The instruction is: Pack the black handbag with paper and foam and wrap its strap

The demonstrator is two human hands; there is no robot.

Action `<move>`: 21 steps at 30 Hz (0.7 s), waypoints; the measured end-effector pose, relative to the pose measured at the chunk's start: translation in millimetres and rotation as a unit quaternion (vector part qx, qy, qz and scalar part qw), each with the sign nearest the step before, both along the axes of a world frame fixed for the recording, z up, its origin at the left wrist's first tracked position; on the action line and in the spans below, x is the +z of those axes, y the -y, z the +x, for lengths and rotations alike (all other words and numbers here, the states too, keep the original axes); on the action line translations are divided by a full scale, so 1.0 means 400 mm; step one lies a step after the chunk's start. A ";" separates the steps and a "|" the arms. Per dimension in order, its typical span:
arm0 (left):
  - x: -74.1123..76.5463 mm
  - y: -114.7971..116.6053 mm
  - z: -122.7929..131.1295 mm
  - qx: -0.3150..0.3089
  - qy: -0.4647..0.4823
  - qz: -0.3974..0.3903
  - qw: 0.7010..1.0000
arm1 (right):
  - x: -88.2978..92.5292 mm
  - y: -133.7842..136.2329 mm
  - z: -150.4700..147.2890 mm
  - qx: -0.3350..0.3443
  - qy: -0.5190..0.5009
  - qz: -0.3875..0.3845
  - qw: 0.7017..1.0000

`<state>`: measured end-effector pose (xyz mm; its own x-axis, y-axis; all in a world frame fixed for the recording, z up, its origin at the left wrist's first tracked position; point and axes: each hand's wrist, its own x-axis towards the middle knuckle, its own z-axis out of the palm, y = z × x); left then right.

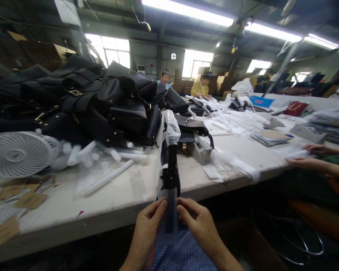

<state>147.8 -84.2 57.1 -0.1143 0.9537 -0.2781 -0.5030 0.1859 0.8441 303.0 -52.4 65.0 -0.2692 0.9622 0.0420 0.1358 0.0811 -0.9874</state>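
A black strap [171,165] with a gold stud runs from the table edge toward me, part of a black item lying there with clear plastic at its far end. Around its near end is a translucent plastic sleeve [168,237]. My left hand [150,222] pinches the left edge of this sleeve between thumb and fingers. On the opposite edge, my right hand [196,218] is closed in a pinch too. Just beyond, a black handbag [190,126] with a handle lies beside a grey tape dispenser [200,152].
Black bags [124,109] are heaped at the left behind a white fan [17,154]. White foam tubes [110,177] and brown cards [31,199] lie on the white table [107,205]. At the right, a co-worker's hands [305,158] handle white wrapping. Two more people sit across the table.
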 end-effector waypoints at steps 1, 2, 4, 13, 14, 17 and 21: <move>0.008 -0.006 0.003 0.010 0.008 0.000 1.000 | 0.002 -0.003 -0.005 -0.005 -0.006 -0.001 1.000; 0.018 -0.012 0.006 0.019 0.016 -0.002 1.000 | 0.004 -0.007 -0.010 -0.011 -0.011 -0.003 1.000; 0.037 -0.020 0.008 0.031 0.026 -0.005 0.999 | 0.008 -0.017 -0.022 -0.022 -0.019 -0.007 1.000; 0.061 -0.042 -0.011 0.050 -0.045 0.023 0.997 | 0.055 -0.049 -0.080 -0.025 -0.063 -0.043 0.997; 0.061 -0.045 -0.014 0.054 -0.056 0.021 0.997 | 0.060 -0.051 -0.084 -0.021 -0.063 -0.042 0.997; 0.063 -0.054 -0.023 0.078 -0.103 0.029 0.991 | 0.071 -0.056 -0.095 -0.017 -0.058 -0.031 0.998; 0.069 -0.058 -0.032 0.114 -0.151 0.050 0.981 | 0.067 -0.056 -0.112 -0.030 -0.068 -0.009 0.997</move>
<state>135.1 -60.9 84.7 -0.3902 0.9147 -0.1049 -0.2455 0.0064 0.9694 258.2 -29.9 91.7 -0.2032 0.9775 0.0566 0.0046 0.0587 -0.9983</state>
